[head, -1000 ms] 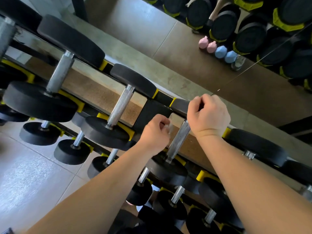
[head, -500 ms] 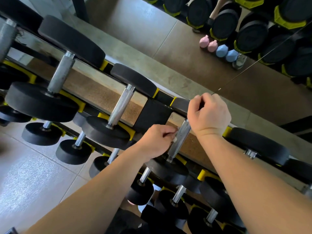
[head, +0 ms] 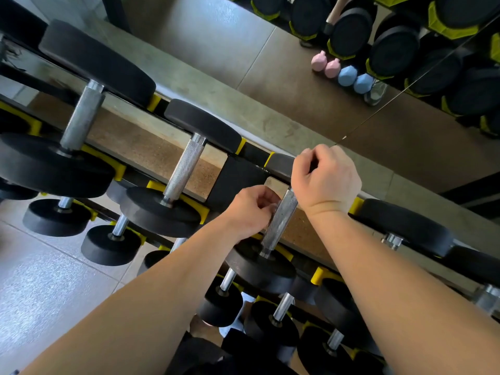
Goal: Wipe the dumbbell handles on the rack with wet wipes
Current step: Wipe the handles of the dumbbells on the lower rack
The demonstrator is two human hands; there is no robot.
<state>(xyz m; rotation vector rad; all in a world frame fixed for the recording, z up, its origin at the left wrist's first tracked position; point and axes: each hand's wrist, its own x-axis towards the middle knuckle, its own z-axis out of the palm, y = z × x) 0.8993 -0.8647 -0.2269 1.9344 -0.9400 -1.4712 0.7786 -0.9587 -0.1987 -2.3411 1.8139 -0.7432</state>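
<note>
At lower centre the dumbbell handle (head: pixel 278 226) runs up and slightly right from its near head. The left hand (head: pixel 250 209), touching its left side, pinches a pale wet wipe (head: pixel 273 209) against it. Farther up, the right hand (head: pixel 326 180) is curled over the handle's far end. No writing is legible.

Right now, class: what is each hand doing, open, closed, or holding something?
Left hand: pinches a wet wipe against the dumbbell handle.
Right hand: fingers curled; whether it holds anything cannot be told.

Left hand (head: pixel 250 209) pinches wet wipe (head: pixel 273 208) on dumbbell handle (head: pixel 280 223); right hand (head: pixel 326 180) curled beyond.
</note>
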